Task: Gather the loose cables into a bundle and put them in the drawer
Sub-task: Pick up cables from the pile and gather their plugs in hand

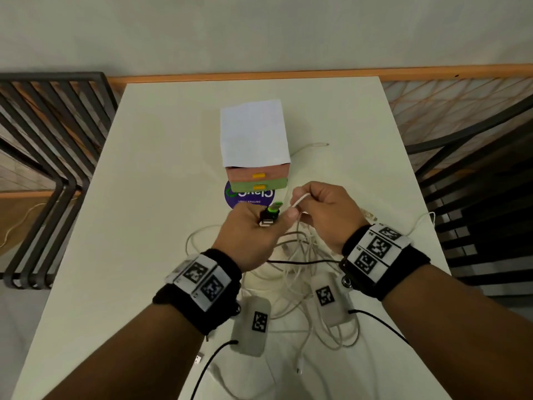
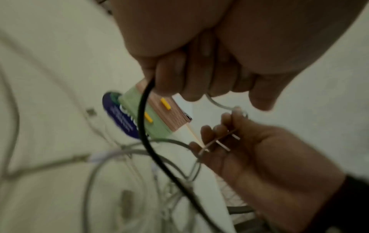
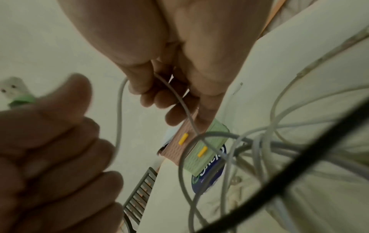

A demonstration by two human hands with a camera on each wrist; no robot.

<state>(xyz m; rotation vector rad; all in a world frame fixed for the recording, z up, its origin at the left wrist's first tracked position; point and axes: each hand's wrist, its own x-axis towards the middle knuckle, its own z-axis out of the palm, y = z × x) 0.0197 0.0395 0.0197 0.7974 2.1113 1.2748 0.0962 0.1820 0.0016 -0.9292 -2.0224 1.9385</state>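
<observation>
A tangle of white cables (image 1: 300,255) lies on the white table (image 1: 161,174), under and behind both hands. My left hand (image 1: 259,226) grips cable ends, among them a black plug with a green collar (image 1: 271,213); a black cable (image 2: 145,126) hangs from its fist. My right hand (image 1: 320,209) pinches a white cable (image 1: 300,202) close beside the left; in the right wrist view that cable (image 3: 179,100) runs across its curled fingers (image 3: 159,97). The small drawer unit (image 1: 256,177) stands just beyond, with a pink drawer over a green one, both closed.
A white sheet of paper (image 1: 253,131) covers the drawer unit's top. A round purple sticker (image 1: 245,197) lies under its front. One white cable end (image 1: 320,144) trails right of the unit. Dark metal railings (image 1: 49,157) flank the table on both sides.
</observation>
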